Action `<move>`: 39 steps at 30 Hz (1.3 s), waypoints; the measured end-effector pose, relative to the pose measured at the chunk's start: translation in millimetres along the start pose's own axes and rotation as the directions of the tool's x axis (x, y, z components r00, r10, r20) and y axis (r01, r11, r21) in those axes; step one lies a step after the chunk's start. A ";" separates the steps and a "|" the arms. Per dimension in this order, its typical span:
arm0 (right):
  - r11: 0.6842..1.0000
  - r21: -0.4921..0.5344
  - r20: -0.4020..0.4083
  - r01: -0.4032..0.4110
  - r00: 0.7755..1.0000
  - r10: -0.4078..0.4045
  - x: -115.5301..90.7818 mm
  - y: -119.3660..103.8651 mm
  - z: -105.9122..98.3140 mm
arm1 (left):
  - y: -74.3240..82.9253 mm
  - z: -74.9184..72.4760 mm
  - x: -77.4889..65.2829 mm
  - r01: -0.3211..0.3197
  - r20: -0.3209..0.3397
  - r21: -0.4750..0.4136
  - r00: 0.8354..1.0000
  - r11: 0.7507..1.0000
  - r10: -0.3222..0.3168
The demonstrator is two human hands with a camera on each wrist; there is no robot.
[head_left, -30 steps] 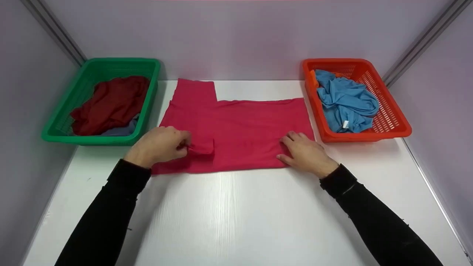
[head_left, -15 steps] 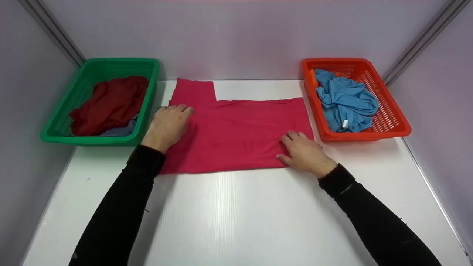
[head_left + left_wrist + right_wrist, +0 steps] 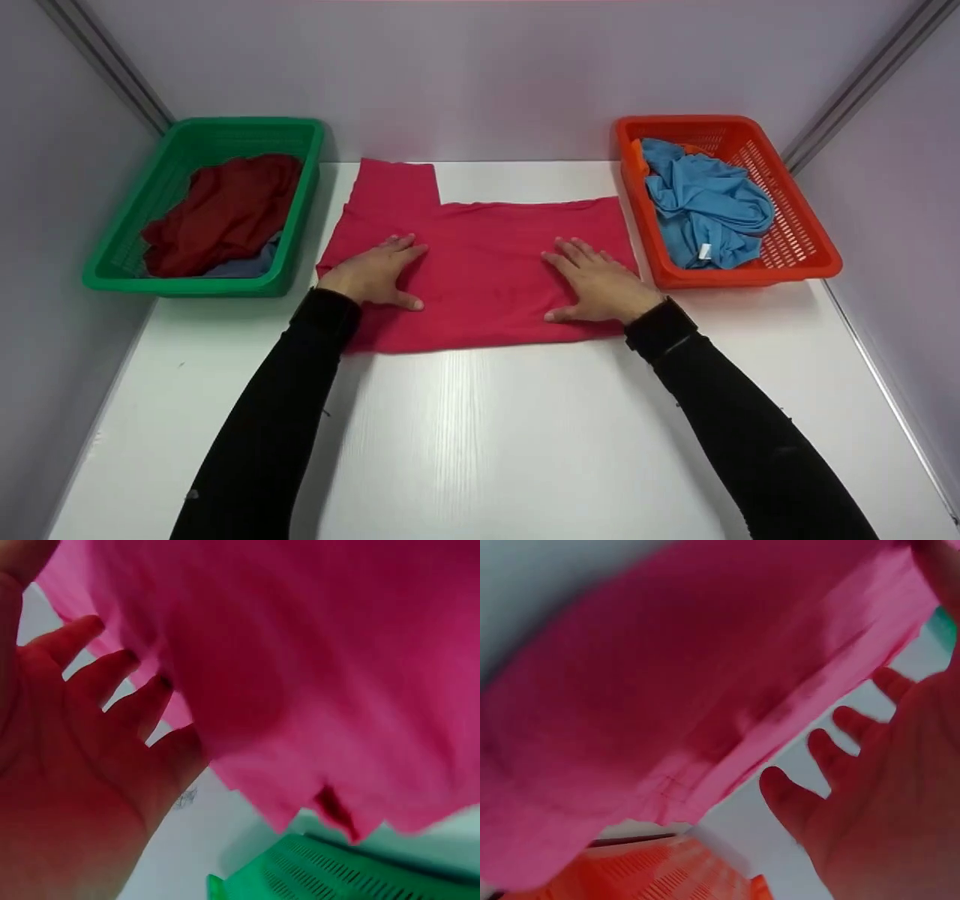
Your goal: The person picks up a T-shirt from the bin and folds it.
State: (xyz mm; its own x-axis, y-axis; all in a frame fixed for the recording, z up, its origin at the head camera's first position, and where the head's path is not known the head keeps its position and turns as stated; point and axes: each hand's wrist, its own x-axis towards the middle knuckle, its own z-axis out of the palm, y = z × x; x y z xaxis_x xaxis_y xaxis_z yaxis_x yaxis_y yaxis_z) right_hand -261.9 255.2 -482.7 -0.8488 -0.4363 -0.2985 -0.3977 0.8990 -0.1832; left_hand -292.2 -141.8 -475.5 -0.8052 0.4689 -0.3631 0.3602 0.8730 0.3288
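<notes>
Under my left hand (image 3: pixel 375 275) and right hand (image 3: pixel 596 289) lies the crimson garment (image 3: pixel 484 270), probably a T-shirt. My fingers are spread wide, holding nothing, and seem to rest on the fabric. For smoothing it well, I judge that the pressure should be light and equal, going outward, so the wrinkles leave and the near edge is not dragged. One sleeve-like flap (image 3: pixel 395 184) points away from me. Beneath is a white, shiny tabletop (image 3: pixel 457 435); a green basket (image 3: pixel 180 286) with dark red cloth (image 3: pixel 225 206) stands left, an orange-red basket (image 3: pixel 750 278) with blue cloth (image 3: pixel 709 199) right, and pale wall panels (image 3: pixel 487 82) close the sides and back.
</notes>
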 end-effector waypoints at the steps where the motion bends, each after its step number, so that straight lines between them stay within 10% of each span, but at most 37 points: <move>1: 1.000 0.018 0.035 -0.011 0.999 0.010 3.6 1.7 -0.5 | -0.6 0.7 2.0 0.003 0.013 -0.002 1.000 1.000 -0.003; 10: 0.996 0.061 0.135 -0.063 0.989 0.055 3.6 0.1 2.0 | 0.8 8.3 -3.5 0.015 0.051 0.022 0.999 1.000 -0.016; 31: 0.997 0.076 0.069 -0.019 0.997 0.014 -60.2 -38.4 32.0 | 18.0 49.3 -73.5 -0.024 -0.034 0.053 0.999 0.998 0.026; 39: 0.999 0.046 0.038 -0.004 0.999 0.002 -59.3 -34.4 14.3 | 28.5 35.6 -72.6 -0.002 -0.042 0.105 0.999 0.994 0.006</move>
State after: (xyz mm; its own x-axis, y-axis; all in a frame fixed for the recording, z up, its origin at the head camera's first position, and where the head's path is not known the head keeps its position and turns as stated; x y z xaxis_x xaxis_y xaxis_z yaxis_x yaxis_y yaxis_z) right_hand -193.0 249.6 -472.1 -0.8357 -0.4355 -0.3347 -0.3779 0.8981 -0.2249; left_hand -206.8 -146.2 -470.8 -0.8218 0.4682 -0.3246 0.4091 0.8815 0.2357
